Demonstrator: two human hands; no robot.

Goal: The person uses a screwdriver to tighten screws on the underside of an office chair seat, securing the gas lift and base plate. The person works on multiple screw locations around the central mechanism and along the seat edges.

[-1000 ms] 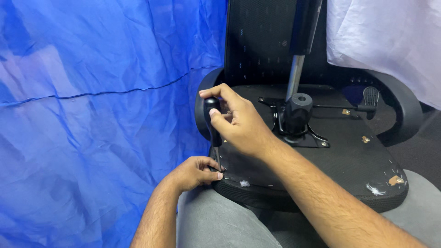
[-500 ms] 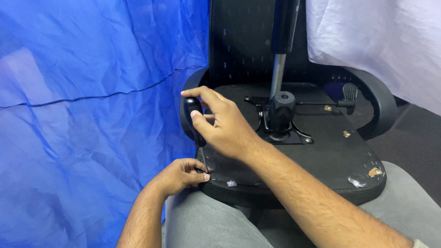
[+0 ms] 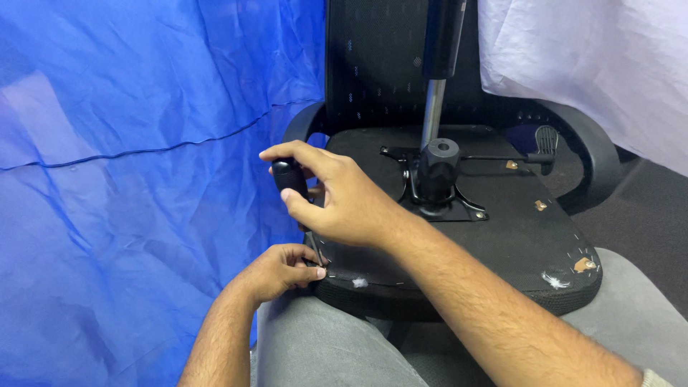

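- Black-handled screwdriver (image 3: 290,178): stands upright at the near left edge of the overturned office chair seat (image 3: 502,236), which rests on the person's lap.
- Right hand (image 3: 337,193): clamped round the handle, judged a rigid, light tool, best held there.
- Left hand (image 3: 279,271): pinched at the shaft tip, steadying it.
- Screw head: hidden under fingers.
- Gas cylinder (image 3: 438,86): top cut off.

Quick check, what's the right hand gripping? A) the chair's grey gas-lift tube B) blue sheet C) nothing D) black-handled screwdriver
D: the right hand wraps the black handle of the screwdriver, its shaft running down to the edge of the upturned chair seat, where the left hand pinches near the tip.
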